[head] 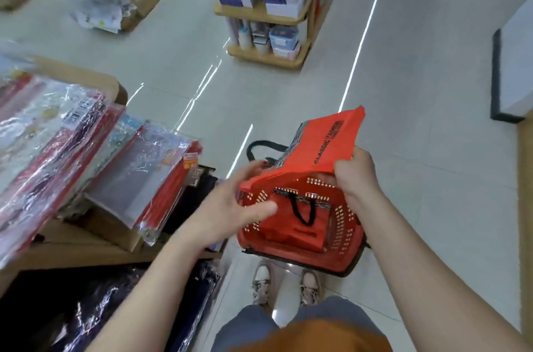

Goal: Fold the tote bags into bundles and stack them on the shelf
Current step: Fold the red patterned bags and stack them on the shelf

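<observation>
A red tote bag (pixel 314 147) with black lettering and a black handle hangs in the air above a red plastic basket (pixel 343 236) on the floor. My right hand (pixel 357 175) grips the bag's near edge, fingers curled round it. My left hand (pixel 242 201) is spread with straight fingers at the bag's left edge, touching or almost touching it. Inside the basket lies another red tote bag (pixel 291 232) with a black handle loop. The wooden shelf (pixel 72 242) stands to my left.
Plastic-wrapped red and grey packs (pixel 144 178) lie on the left shelf, dark wrapped goods (pixel 72 308) below them. A wooden display stand (pixel 268 11) with boxes stands ahead across the tiled aisle. My shoes (pixel 285 285) are just behind the basket. A dark-edged block (pixel 510 63) sits at right.
</observation>
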`<state>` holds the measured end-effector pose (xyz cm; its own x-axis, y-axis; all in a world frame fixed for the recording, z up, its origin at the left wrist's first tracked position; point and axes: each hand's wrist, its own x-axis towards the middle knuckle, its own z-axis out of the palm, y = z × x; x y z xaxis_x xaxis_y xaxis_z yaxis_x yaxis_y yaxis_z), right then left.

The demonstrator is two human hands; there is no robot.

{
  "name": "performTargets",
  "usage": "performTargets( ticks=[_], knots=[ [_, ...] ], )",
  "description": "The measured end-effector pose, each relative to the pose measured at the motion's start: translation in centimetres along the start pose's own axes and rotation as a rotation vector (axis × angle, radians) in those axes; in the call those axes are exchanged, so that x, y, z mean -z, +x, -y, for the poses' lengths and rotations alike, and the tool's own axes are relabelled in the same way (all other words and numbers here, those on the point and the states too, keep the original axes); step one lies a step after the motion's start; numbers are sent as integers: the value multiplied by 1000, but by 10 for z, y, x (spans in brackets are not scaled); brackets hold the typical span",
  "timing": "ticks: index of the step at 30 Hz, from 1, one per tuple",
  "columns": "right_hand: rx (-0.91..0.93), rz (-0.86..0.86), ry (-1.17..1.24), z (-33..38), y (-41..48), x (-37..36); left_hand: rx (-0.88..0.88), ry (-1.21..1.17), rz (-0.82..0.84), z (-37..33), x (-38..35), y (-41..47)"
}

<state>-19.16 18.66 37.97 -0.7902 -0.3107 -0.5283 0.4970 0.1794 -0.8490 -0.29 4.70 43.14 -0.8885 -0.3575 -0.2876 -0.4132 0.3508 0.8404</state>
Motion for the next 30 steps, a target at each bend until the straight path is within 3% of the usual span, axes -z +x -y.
performTargets(
  ticks=[1,3,6,8,11,16,22,30],
  knots=[
    [-13,33,4,5,-5,-5,-65,170,39,0,-16,-6],
    [-47,128,22,13,-14,-11,-48,320,-227,9,-35,-7],
    [-109,332,37,28,-27,-10,55,5,-548,9,-24,-22],
    [-88,379,-25,41,-28,-1,52,-20,-548,2,-7,-42],
    [90,345,-259,58,-22,2,2,-56,-608,-4,17,-83],
    [55,673,-373,46,-42,-42,34,-337,-785,10,36,-158],
    [235,862,-376,17,-118,-100,106,-586,-1306,48,39,-276],
    [223,1151,-341,-27,-281,-183,244,-578,-1476,74,1,-472]
  ],
)
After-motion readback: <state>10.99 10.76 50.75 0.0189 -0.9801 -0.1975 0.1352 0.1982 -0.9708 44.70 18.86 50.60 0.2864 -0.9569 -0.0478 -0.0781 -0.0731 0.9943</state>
